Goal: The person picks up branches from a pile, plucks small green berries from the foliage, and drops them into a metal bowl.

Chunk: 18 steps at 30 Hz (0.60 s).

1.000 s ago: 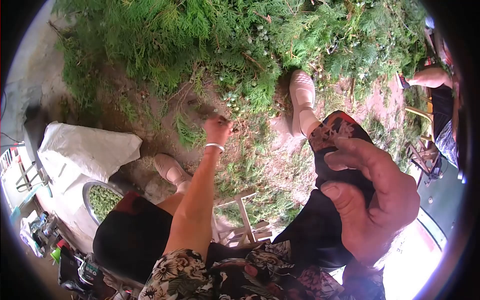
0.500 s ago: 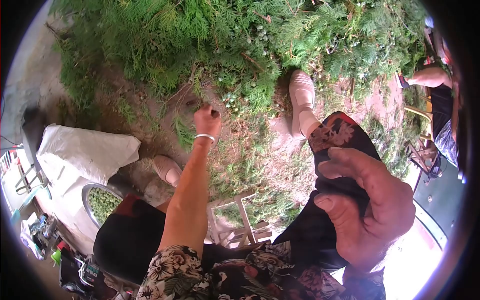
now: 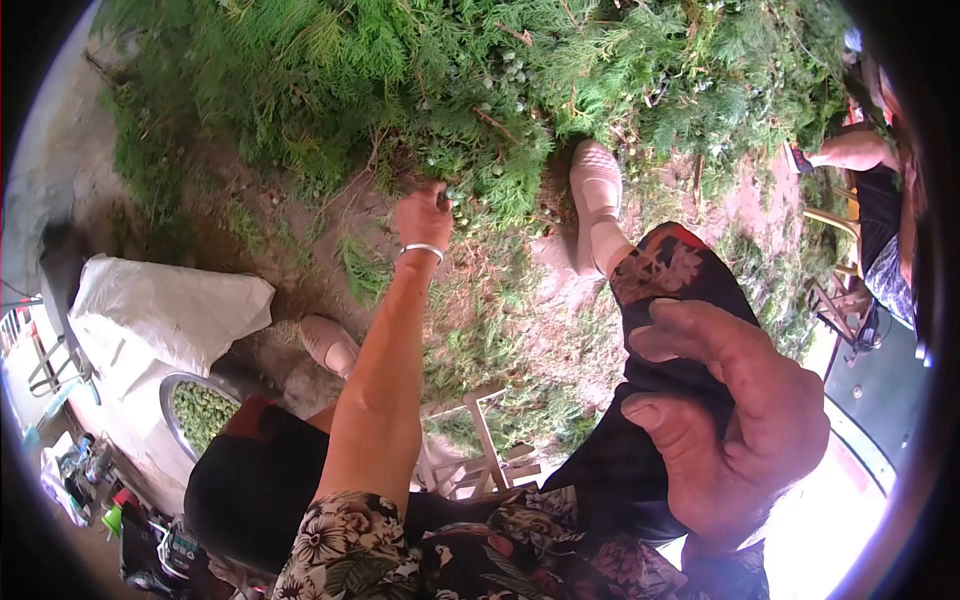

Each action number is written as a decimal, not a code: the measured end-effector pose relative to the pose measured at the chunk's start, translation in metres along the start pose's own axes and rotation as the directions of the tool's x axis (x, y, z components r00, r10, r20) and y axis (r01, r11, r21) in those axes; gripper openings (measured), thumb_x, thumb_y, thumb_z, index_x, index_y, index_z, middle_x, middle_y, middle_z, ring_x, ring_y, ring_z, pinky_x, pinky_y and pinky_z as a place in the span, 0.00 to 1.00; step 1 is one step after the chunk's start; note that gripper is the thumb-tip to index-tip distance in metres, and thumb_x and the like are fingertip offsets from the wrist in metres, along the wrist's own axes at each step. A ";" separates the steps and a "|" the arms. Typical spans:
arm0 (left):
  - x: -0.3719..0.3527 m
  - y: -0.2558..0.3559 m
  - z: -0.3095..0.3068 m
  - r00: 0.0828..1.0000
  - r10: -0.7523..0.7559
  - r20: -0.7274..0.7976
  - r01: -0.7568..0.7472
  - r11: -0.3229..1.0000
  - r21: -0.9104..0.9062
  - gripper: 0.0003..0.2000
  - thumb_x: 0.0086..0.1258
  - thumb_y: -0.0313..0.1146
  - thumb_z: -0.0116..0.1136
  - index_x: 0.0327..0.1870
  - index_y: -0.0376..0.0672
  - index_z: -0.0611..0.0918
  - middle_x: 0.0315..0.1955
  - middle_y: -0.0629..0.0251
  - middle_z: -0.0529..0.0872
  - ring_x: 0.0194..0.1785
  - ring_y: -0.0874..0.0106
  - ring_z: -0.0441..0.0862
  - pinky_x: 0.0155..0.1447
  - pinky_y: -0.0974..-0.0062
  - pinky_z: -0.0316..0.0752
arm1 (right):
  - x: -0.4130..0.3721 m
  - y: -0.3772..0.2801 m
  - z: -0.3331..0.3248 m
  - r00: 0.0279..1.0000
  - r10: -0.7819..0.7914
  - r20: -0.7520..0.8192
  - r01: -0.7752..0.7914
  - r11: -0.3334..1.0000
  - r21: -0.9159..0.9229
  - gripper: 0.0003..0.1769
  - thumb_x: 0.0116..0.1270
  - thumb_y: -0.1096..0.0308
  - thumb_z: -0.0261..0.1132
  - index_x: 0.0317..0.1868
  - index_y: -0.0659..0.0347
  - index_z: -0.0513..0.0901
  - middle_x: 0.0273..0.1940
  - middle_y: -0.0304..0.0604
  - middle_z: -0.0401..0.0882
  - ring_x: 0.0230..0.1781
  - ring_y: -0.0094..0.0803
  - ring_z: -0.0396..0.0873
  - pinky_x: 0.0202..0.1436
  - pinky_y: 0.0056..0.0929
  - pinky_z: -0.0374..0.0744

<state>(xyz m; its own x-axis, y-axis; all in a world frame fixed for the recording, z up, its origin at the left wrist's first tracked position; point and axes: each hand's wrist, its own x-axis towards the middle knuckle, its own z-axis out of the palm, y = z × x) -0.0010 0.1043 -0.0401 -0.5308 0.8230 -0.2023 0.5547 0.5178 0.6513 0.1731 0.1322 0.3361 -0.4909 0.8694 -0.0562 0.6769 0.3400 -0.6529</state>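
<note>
Well, left hand (image 3: 425,212): at the near edge of the heaped green branches (image 3: 330,70), fingers bent inward; a small green cone (image 3: 447,195) shows at the fingertips, but whether it is gripped, or how tightly the fingers close, I cannot tell.
Right hand (image 3: 740,400): raised close to the camera, half open, fingers curled, thumb and fingertips apart.
Branches: spread along the far edge of the ground (image 3: 540,340), out to its far right corner.
Bowl (image 3: 166,412): toward the ground's left edge, filled with small green pieces (image 3: 205,415).
White sack (image 3: 170,310): just beyond the bowl, near that same left edge.
Right shoe (image 3: 596,175): just beside the branches.
Left shoe (image 3: 328,345): farther back, near the sack.
Wooden frame (image 3: 487,430): low, between the legs.
Other person's leg (image 3: 850,150): at the ground's right edge.
</note>
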 end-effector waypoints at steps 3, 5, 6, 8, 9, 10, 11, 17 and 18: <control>0.002 0.004 -0.002 0.976 -0.195 0.099 0.201 0.978 -0.056 0.06 0.58 0.28 0.62 0.36 0.39 0.83 0.30 0.48 0.84 0.33 0.51 0.83 0.37 0.61 0.76 | 0.001 -0.001 -0.002 1.000 0.004 0.013 -0.003 1.000 -0.014 0.22 0.52 0.71 0.73 0.47 0.72 0.79 0.35 0.49 0.85 0.34 0.34 0.86 0.39 0.25 0.81; -0.003 0.006 -0.017 0.936 -0.271 0.223 0.331 0.892 -0.307 0.05 0.59 0.26 0.60 0.34 0.37 0.82 0.27 0.51 0.83 0.29 0.57 0.80 0.32 0.64 0.74 | 0.003 0.000 -0.006 1.000 0.013 0.015 -0.013 1.000 -0.027 0.21 0.52 0.73 0.72 0.47 0.72 0.80 0.35 0.50 0.85 0.34 0.34 0.85 0.39 0.25 0.81; -0.009 0.010 -0.033 0.883 -0.304 0.359 0.459 0.725 -0.515 0.03 0.60 0.25 0.59 0.33 0.35 0.81 0.23 0.53 0.82 0.24 0.62 0.78 0.27 0.68 0.71 | 0.004 0.003 -0.008 0.999 -0.011 0.051 0.013 0.999 -0.035 0.20 0.53 0.75 0.71 0.47 0.70 0.80 0.35 0.50 0.84 0.35 0.34 0.85 0.40 0.25 0.80; -0.022 0.023 -0.065 0.832 -0.284 0.476 0.552 0.501 -0.666 0.02 0.61 0.23 0.57 0.32 0.33 0.80 0.20 0.56 0.81 0.19 0.68 0.76 0.22 0.72 0.68 | 0.006 0.003 -0.008 0.995 -0.008 0.103 0.009 1.000 -0.003 0.19 0.54 0.79 0.68 0.48 0.67 0.80 0.35 0.51 0.84 0.36 0.35 0.84 0.40 0.26 0.80; -0.029 0.031 -0.082 0.840 -0.215 0.498 0.541 0.400 -0.739 0.01 0.62 0.23 0.57 0.31 0.34 0.79 0.20 0.59 0.80 0.19 0.72 0.74 0.21 0.75 0.66 | 0.005 0.003 -0.006 0.996 -0.028 0.090 0.028 1.000 0.004 0.19 0.54 0.79 0.68 0.48 0.67 0.80 0.35 0.51 0.84 0.36 0.35 0.84 0.40 0.26 0.80; -0.035 0.040 -0.098 0.849 -0.138 0.510 0.527 0.292 -0.798 0.01 0.64 0.22 0.57 0.31 0.35 0.78 0.19 0.62 0.78 0.19 0.77 0.71 0.20 0.79 0.64 | 0.005 0.004 -0.003 0.997 -0.030 0.077 0.027 0.999 0.037 0.17 0.53 0.78 0.68 0.45 0.69 0.79 0.33 0.54 0.81 0.32 0.45 0.81 0.35 0.33 0.78; -0.039 0.049 -0.115 0.864 -0.126 0.488 0.502 0.303 -0.810 0.01 0.64 0.22 0.57 0.31 0.35 0.78 0.19 0.62 0.78 0.19 0.77 0.71 0.20 0.79 0.64 | 0.005 0.005 -0.001 0.998 -0.034 0.062 0.030 0.997 0.070 0.15 0.53 0.77 0.68 0.42 0.70 0.77 0.30 0.58 0.79 0.28 0.55 0.78 0.30 0.40 0.75; -0.047 0.109 -0.215 0.887 0.218 0.406 0.444 -0.170 -0.880 0.01 0.67 0.23 0.55 0.36 0.40 0.76 0.24 0.63 0.78 0.22 0.78 0.70 0.21 0.80 0.64 | 0.011 0.003 0.019 0.995 -0.095 0.037 0.090 0.990 0.110 0.10 0.57 0.75 0.65 0.39 0.71 0.79 0.29 0.58 0.80 0.31 0.54 0.80 0.33 0.41 0.77; -0.051 0.119 -0.234 0.874 0.271 0.404 0.460 -0.189 -0.868 0.01 0.69 0.24 0.53 0.38 0.40 0.76 0.26 0.63 0.77 0.23 0.78 0.69 0.21 0.81 0.63 | 0.014 -0.001 0.023 0.994 -0.106 0.010 0.102 0.974 0.200 0.10 0.57 0.74 0.65 0.39 0.71 0.80 0.29 0.58 0.81 0.31 0.52 0.81 0.35 0.41 0.77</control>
<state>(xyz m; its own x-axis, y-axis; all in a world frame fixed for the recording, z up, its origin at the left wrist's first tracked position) -0.0579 0.0693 0.2194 -0.0548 0.9537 -0.2958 -0.9050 0.0777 0.4183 0.1532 0.1361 0.3187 -0.5657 0.8246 0.0056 0.4997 0.3482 -0.7931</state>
